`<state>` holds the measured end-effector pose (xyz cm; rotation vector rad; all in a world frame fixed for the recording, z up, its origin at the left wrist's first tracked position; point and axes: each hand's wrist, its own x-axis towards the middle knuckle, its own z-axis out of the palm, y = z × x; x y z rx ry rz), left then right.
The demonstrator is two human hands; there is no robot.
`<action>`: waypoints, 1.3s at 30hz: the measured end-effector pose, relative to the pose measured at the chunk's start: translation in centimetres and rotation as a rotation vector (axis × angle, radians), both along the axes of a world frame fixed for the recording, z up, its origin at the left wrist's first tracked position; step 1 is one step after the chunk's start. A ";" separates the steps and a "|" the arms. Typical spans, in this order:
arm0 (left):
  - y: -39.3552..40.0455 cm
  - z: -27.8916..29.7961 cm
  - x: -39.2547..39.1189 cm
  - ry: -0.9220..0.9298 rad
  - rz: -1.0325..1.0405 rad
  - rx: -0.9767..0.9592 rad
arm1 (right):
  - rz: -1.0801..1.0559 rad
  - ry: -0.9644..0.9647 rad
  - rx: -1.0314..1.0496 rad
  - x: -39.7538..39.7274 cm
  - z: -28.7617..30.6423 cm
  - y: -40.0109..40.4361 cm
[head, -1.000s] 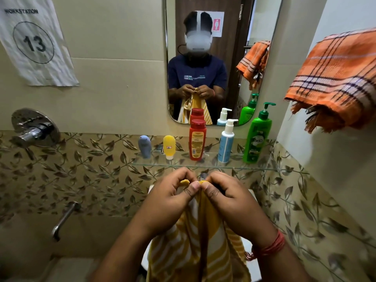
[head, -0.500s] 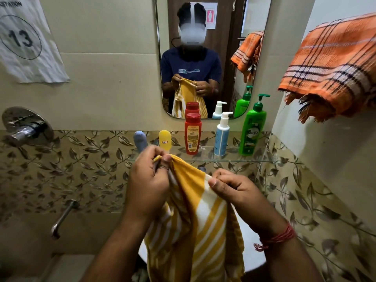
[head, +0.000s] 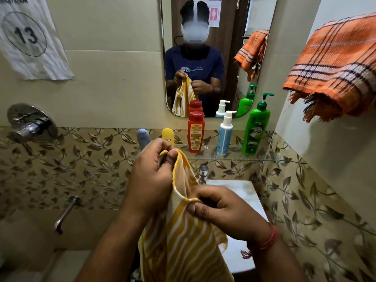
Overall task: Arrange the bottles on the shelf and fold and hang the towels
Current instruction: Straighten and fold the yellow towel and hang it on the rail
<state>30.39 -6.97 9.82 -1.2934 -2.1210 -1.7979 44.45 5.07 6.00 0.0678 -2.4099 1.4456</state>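
Note:
A yellow and white striped towel [head: 183, 241] hangs down in front of me. My left hand [head: 150, 178] pinches its top corner just below the glass shelf [head: 234, 157]. My right hand [head: 223, 210], lower and to the right, pinches the towel's edge. On the shelf stand a grey-blue tube [head: 142, 137], a yellow tube [head: 168, 135], a red bottle [head: 195, 132], a white and blue pump bottle [head: 225, 133] and a green pump bottle [head: 256, 127]. An orange checked towel [head: 333, 68] hangs on the right wall.
A mirror [head: 215, 58] sits above the shelf. A white basin [head: 244, 192] with a chrome tap [head: 203, 174] lies under my hands. On the left wall are a shower valve [head: 30, 123], a spout [head: 65, 214] and a paper sign with 13 [head: 30, 37].
My hands, together at the towel's top a second ago, have parted. The left one lifted a corner up; the right one slid down along the edge.

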 end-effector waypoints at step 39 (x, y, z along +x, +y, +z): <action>-2.5 1.1 -6.0 -0.169 0.579 0.476 | -0.917 0.164 -0.199 2.4 -13.5 9.7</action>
